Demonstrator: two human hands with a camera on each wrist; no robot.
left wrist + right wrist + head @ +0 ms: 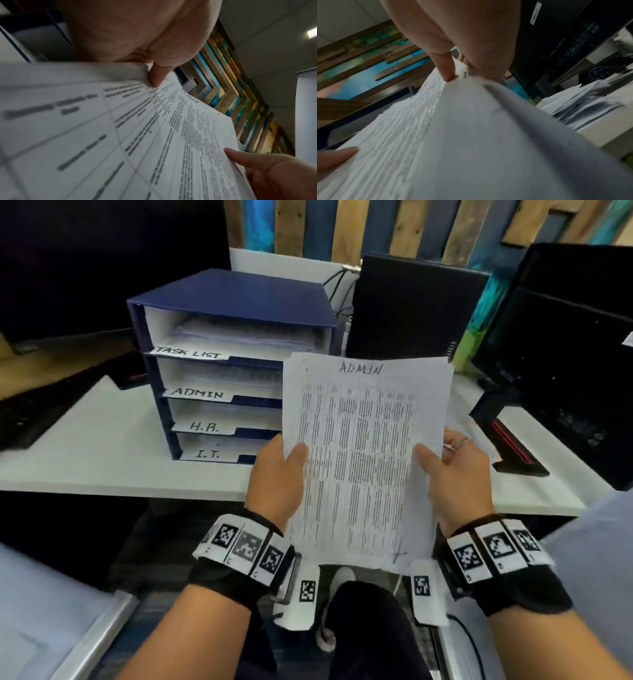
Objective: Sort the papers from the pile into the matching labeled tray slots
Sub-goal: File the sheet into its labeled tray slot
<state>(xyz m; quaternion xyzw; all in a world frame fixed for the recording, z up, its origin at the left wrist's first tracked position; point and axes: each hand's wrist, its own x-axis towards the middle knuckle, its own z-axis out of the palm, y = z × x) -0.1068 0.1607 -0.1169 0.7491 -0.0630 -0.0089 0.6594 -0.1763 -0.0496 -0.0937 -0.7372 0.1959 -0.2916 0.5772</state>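
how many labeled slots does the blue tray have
4, stacked top to bottom: TASK LIST, ADMIN, H.R., I.T.. The held paper covers their right ends.

Matt, slightly creased paper sheet (pixel 366 446) is showing against a smooth white worktop (pixel 113 446) and rough painted wooden slats (pixel 346 227).

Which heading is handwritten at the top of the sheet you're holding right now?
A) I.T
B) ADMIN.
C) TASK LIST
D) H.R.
B: the sheet, held by the left hand and the right hand, has ADMIN handwritten across its top, matching the label on the second slot down of the tray.
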